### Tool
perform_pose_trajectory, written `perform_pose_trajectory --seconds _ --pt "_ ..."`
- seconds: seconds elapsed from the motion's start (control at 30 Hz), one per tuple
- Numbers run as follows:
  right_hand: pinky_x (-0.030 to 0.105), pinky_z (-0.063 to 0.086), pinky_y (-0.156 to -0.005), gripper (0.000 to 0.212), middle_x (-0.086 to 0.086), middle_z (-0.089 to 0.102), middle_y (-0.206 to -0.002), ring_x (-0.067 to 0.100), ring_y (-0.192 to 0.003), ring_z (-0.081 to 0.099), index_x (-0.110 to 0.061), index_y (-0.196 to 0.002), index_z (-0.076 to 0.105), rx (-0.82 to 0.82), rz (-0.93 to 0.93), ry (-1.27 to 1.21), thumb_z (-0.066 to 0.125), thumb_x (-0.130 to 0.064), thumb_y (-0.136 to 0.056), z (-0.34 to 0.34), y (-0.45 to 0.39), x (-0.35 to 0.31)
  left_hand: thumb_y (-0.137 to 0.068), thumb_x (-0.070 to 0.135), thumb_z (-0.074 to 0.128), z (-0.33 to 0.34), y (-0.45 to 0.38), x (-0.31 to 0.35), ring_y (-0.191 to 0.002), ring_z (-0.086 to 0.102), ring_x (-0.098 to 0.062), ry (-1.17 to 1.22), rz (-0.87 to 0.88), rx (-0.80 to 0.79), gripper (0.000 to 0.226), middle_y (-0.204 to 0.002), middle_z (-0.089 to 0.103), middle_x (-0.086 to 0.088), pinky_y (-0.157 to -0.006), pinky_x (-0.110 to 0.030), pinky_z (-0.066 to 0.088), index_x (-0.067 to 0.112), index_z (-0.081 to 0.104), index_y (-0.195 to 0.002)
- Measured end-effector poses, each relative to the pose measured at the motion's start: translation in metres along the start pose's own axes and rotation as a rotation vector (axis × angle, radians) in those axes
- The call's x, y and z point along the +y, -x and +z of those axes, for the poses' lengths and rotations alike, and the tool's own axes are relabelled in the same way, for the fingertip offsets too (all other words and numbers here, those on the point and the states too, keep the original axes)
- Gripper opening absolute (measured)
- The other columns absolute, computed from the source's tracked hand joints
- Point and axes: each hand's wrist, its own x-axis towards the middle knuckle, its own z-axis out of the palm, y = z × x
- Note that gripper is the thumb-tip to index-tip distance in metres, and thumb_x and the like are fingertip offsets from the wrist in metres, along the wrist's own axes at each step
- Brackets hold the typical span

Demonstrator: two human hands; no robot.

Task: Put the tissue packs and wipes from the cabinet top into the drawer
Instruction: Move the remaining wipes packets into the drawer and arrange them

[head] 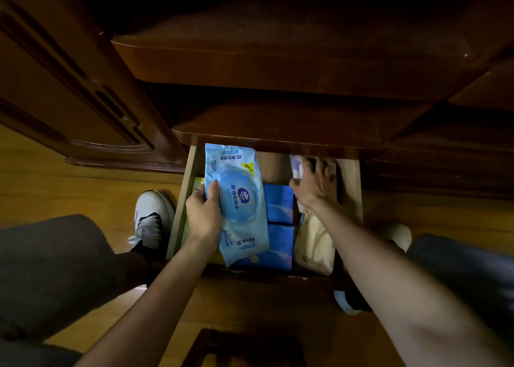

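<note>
Drawer (182, 199): pulled out under the dark wooden cabinet, pale walls on both sides, its back part covered by the cabinet's lower ledge (278, 133).
Drawer contents: 2 blue tissue packs (279, 222) lie one behind the other in the middle; a cream pack (315, 247) lies along the right side; a yellow-green edge (198, 181) shows at the left wall.
Wipes pack (236, 202): large, light blue, with a round lid, held lengthwise over the drawer's left half, overlapping the blue packs' left edge.
Left hand (204, 213): grips the wipes pack at its left edge, thumb on top, fingers underneath; a ring shows on 1 finger.
Right hand (313, 183): reaches into the drawer's back right corner, fingers curled over a whitish pack (296, 166); whether it truly grips the pack cannot be told.
Around: a white shoe (153, 213) on the wooden floor (83, 194) left of the drawer, another shoe (396, 234) to the right, dark trouser legs at both sides.
In the way: the ledge overhangs the drawer's rear.
Hard to make out: the whitish pack is half hidden by the hand and ledge; the upper cabinet is too dark to read.
</note>
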Motion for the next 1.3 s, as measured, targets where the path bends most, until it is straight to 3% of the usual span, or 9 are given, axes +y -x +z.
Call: perform_pose_trajectory --seconds 0.13,0.3,0.47,0.7,0.93,1.03,1.1,1.17,1.3 --pt "0.051 0.038 -0.104 0.08 0.017 0.035 -0.155 0.04 -0.138 0.034 -0.03 -0.153 0.027 0.015 0.012 0.181 0.06 -0.063 -0.088 -0.002 -0.014 0.01 -0.103 0.03 0.052 -0.001 -0.003 -0.001 -0.091 0.075 -0.026 -0.012 0.012 0.001 0.021 -0.1 0.076 -0.011 -0.078 -0.047 0.062 0.014 0.064 -0.098" --pt "0.047 0.042 -0.099 0.074 0.016 0.046 -0.148 0.037 -0.132 0.04 -0.027 -0.15 0.035 0.123 -0.012 0.235 0.059 -0.061 -0.089 -0.003 -0.023 0.023 -0.103 0.03 0.052 0.0 -0.006 -0.003 -0.089 0.075 -0.025 -0.024 0.015 0.012 0.021 -0.099 0.076 -0.011 -0.072 -0.043 0.063 0.013 0.064 -0.098" --pt "0.045 0.038 -0.097 0.097 0.014 0.039 -0.146 0.035 -0.127 0.036 -0.033 -0.154 0.023 0.062 -0.051 0.351 0.068 -0.068 -0.076 0.005 -0.018 0.023 -0.103 0.03 0.052 0.005 -0.005 -0.002 -0.095 0.074 -0.029 -0.022 -0.012 0.013 0.024 -0.103 0.074 -0.014 -0.082 -0.054 0.06 0.009 0.063 -0.099" --pt "0.045 0.036 -0.102 0.098 0.011 0.024 -0.163 0.036 -0.138 0.032 -0.037 -0.161 0.007 0.056 -0.001 0.309 0.065 -0.058 -0.085 0.012 -0.004 0.027 -0.102 0.032 0.053 0.01 -0.005 -0.005 -0.092 0.075 -0.026 -0.009 -0.032 -0.016 0.027 -0.102 0.076 -0.011 -0.079 -0.05 0.061 0.008 0.063 -0.106" --pt "0.047 0.04 -0.107 0.082 0.009 0.053 -0.147 0.033 -0.135 0.044 -0.024 -0.15 0.035 0.141 0.066 0.124 0.07 -0.056 -0.083 -0.021 0.013 0.013 -0.101 0.032 0.055 0.01 -0.008 -0.015 -0.084 0.076 -0.021 -0.034 -0.039 -0.056 0.023 -0.094 0.077 -0.007 -0.069 -0.04 0.063 0.012 0.065 -0.101" --pt "0.044 0.044 -0.102 0.063 0.007 0.061 -0.137 0.03 -0.128 0.052 -0.024 -0.143 0.046 0.208 0.041 0.013 0.067 -0.048 -0.088 -0.033 0.032 0.013 -0.101 0.031 0.055 0.007 -0.007 -0.016 -0.074 0.076 -0.015 -0.01 -0.069 -0.054 0.02 -0.084 0.078 -0.001 -0.054 -0.029 0.059 0.014 0.064 -0.097" --pt "0.036 0.047 -0.093 0.049 0.001 0.065 -0.13 0.024 -0.121 0.059 -0.025 -0.137 0.053 0.126 -0.016 -0.226 0.062 -0.046 -0.094 -0.041 0.043 0.009 -0.101 0.028 0.056 0.006 -0.004 -0.014 -0.066 0.074 -0.011 0.018 -0.088 -0.035 0.018 -0.076 0.076 0.001 -0.048 -0.024 0.055 0.014 0.063 -0.093" --pt "0.031 0.049 -0.092 0.047 -0.004 0.066 -0.126 0.017 -0.117 0.062 -0.026 -0.134 0.058 -0.076 -0.049 -0.562 0.06 -0.052 -0.095 -0.051 0.057 -0.001 -0.099 0.024 0.057 0.006 -0.001 -0.011 -0.063 0.072 -0.012 0.063 -0.122 -0.023 0.015 -0.08 0.075 -0.002 -0.047 -0.023 0.054 0.012 0.062 -0.091" --pt "0.036 0.048 -0.098 0.075 -0.009 0.059 -0.135 0.017 -0.126 0.056 -0.033 -0.136 0.055 -0.53 0.031 -0.982 0.069 -0.074 -0.075 -0.061 0.083 -0.026 -0.099 0.016 0.058 0.003 0.009 -0.009 -0.056 0.071 -0.009 0.147 -0.164 -0.071 0.014 -0.066 0.074 0.002 -0.043 -0.021 0.051 0.012 0.058 -0.085"
